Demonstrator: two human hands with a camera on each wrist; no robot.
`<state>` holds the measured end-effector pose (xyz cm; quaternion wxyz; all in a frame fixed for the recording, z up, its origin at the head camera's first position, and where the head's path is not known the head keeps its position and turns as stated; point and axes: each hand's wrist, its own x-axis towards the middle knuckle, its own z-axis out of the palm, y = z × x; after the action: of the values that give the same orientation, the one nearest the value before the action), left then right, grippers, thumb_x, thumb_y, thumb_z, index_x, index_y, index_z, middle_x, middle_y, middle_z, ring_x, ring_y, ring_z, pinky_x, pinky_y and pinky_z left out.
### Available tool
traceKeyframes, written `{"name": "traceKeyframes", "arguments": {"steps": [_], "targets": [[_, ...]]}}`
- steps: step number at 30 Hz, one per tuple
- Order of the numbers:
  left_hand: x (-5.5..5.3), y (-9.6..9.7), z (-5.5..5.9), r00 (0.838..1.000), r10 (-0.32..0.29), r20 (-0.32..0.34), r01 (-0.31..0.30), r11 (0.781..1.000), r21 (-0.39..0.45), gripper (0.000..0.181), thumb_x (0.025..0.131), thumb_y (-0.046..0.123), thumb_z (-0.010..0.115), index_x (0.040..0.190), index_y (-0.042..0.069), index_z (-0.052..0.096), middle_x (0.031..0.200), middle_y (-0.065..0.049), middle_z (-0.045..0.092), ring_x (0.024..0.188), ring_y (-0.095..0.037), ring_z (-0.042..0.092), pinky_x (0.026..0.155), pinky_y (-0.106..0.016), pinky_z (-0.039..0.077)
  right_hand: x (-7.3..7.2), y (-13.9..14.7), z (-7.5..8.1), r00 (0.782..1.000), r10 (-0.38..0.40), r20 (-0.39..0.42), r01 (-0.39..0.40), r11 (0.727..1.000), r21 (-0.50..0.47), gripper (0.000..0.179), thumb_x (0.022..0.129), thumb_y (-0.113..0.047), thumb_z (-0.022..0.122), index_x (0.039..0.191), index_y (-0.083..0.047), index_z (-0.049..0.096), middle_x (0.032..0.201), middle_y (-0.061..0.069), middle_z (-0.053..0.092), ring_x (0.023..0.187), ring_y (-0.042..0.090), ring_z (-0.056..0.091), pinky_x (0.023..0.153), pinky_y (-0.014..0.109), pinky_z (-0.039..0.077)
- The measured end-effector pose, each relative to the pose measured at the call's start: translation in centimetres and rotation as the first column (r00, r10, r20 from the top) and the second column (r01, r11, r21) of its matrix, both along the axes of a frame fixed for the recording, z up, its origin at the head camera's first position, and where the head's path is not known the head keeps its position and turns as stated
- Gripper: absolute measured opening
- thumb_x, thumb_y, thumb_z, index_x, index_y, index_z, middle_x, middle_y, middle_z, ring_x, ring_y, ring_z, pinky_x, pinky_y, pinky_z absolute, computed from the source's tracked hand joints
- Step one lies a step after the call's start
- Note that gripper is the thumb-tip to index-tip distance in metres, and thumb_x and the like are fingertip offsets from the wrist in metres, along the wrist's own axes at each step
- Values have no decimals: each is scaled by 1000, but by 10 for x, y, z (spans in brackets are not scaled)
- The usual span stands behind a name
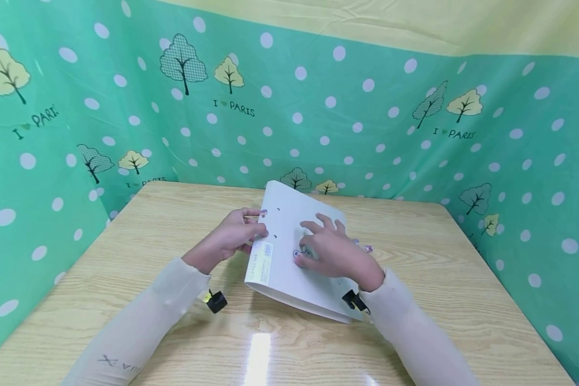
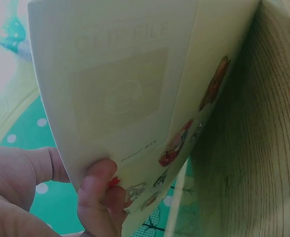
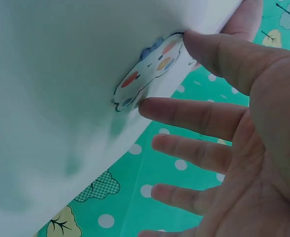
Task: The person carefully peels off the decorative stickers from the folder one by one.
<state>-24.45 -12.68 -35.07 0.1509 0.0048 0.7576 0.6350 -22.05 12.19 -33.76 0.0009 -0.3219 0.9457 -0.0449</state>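
A white clip file (image 1: pixel 294 289) stands tilted on the table, its printed label near the lower left corner. My left hand (image 1: pixel 236 233) grips its left edge; in the left wrist view, that hand's fingers (image 2: pixel 96 190) lie against the side printed "CLIP FILE". On the upper face is a white cartoon sticker (image 3: pixel 147 71) with orange and blue marks. My right hand (image 1: pixel 335 252) touches the sticker with thumb and index fingertips set apart, its other fingers spread and fairly straight. Several colourful stickers (image 2: pixel 174 148) show on the file's other side.
The wood-grain table (image 1: pixel 183 214) extends around the file. A green dotted curtain (image 1: pixel 270 118) with printed trees encloses the back and sides. Small colourful cutout shapes (image 1: pixel 366 247) show just beyond the file's right edge. A black wrist camera (image 1: pixel 216 302) sits by the left cuff.
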Motion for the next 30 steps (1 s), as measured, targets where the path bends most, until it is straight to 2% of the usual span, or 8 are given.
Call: {"name": "traceKeyframes", "arguments": {"steps": [5,10,17,24,30], "targets": [[1,1,1,1000,0,-10,0,1000,0,70,89,2,65,153,5,37,121,-20,62,82,-24,70,51,-26,53,2,-2,0,1000,0,-8,0,1000,29,38,97,-48,64,120,-20,74,156,9,47,148,49,26,111,78,21],[1,2,2,1000,1,-17,-1,1000,-3,71,89,2,65,154,3,35,120,-20,62,79,-22,69,50,-25,51,3,-3,-2,1000,-4,-23,5,998,55,40,95,-49,64,120,-19,72,155,9,47,148,50,26,110,79,20],[0,3,0,1000,9,-22,-9,1000,-3,70,89,2,65,153,3,36,119,-19,62,78,-22,70,51,-26,51,2,-5,-8,998,-21,-67,26,996,82,31,94,-48,65,108,-22,76,153,8,50,147,48,29,110,79,20],[0,2,-1,1000,0,-27,0,1000,0,70,89,2,64,153,2,35,121,-20,61,81,-23,71,51,-26,50,6,-8,-4,995,-3,-100,8,999,52,13,93,-33,67,88,-24,75,144,6,59,142,45,37,109,76,27],[0,1,-1,1000,-3,-31,3,1000,-3,70,89,3,64,153,2,35,121,-20,61,82,-24,71,51,-26,51,9,-10,1,992,37,-123,-37,999,2,20,94,-22,69,74,-24,71,131,6,68,134,43,47,106,71,35]]}}
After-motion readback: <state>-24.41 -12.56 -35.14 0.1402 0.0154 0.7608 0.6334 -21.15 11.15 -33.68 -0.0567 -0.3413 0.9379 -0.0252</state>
